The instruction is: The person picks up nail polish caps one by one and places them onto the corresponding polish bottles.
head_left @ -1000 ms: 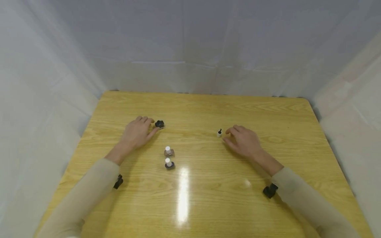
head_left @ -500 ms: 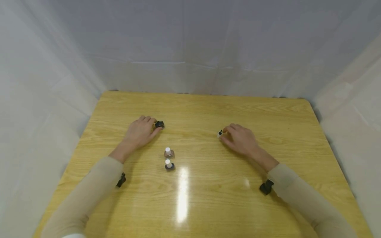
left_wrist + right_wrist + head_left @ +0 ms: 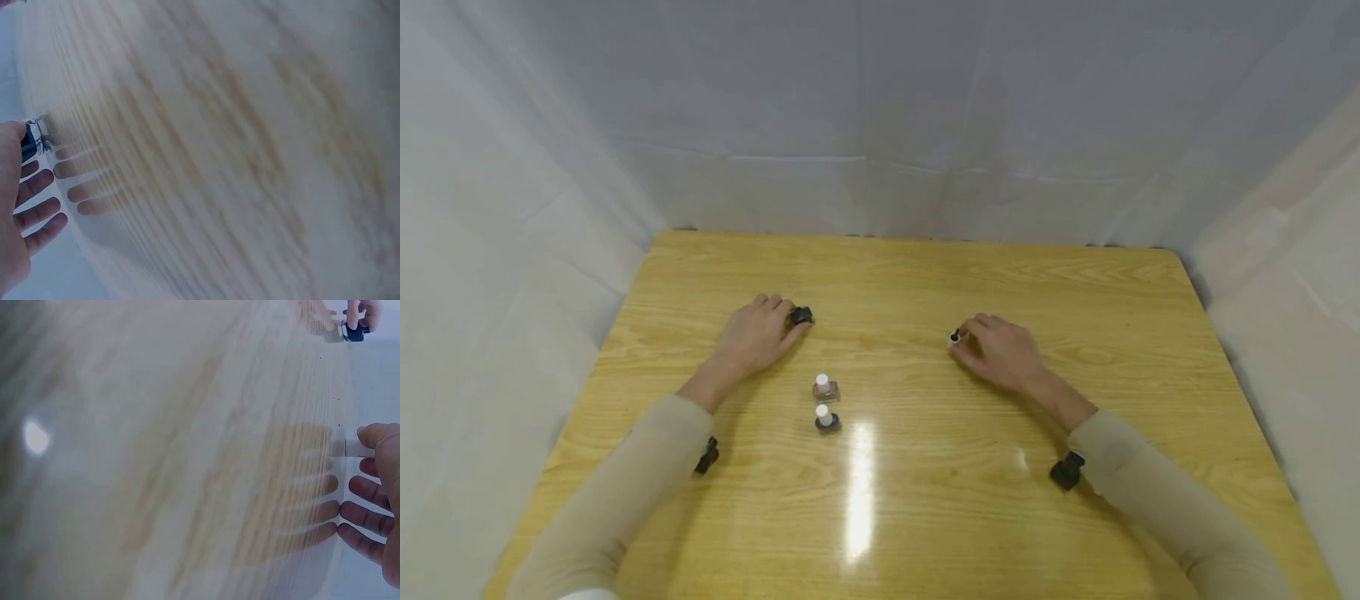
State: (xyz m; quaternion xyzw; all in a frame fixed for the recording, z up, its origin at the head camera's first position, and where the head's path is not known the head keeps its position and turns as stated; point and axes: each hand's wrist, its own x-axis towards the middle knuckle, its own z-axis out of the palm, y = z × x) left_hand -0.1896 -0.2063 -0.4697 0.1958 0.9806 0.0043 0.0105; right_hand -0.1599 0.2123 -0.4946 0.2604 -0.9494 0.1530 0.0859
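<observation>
In the head view, my left hand (image 3: 752, 335) pinches a small dark nail polish bottle (image 3: 802, 316) between thumb and fingers at the tabletop. The left wrist view shows the dark bottle (image 3: 29, 142) with its clear glass base at the table surface. Farther right, my right hand (image 3: 1004, 354) holds a white nail polish cap (image 3: 953, 340) between thumb and index finger, a short black stem sticking up from it. In the right wrist view the white cap (image 3: 359, 449) meets the tabletop, partly hidden by the thumb.
Two white-capped nail polish bottles stand nearer the front: a pinkish-brown bottle (image 3: 826, 390) and a dark blue bottle (image 3: 827, 422). The wood-grain table (image 3: 925, 500) is bordered by white sheeting (image 3: 880, 125) at the back and sides.
My right hand has moved left and its thumb and finger now pinch the white cap. My left hand has shifted slightly right and closed around the dark bottle.
</observation>
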